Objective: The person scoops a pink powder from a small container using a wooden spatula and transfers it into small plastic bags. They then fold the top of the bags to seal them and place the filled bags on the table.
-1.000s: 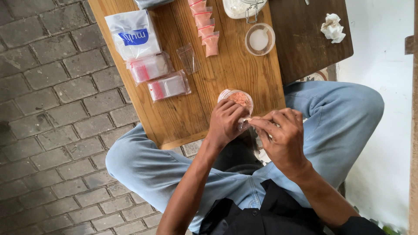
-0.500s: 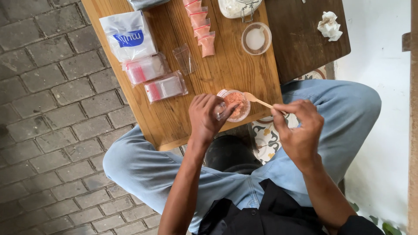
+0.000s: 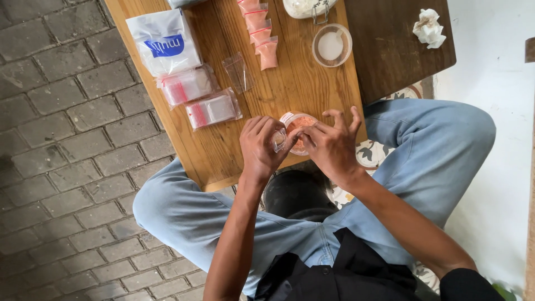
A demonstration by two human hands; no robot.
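Item, as I see it: both hands, left hand [image 3: 262,146] and right hand [image 3: 330,146], pinch shut on a small clear plastic pouch [image 3: 280,139] over the round clear tub of orange powder [image 3: 297,129] at the wooden bench [image 3: 301,83] edge, seemingly to catch spills.

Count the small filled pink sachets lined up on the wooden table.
4 filled pink sachets show, in a row at the table's far edge beside the round white-powder tub; more may lie beyond the frame.

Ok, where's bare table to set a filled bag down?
Bare wood lies on the table below the flat bag packs, left of the left hand, and between the empty bag and white-powder cup. It's crowded around the orange-powder cup and right hand.
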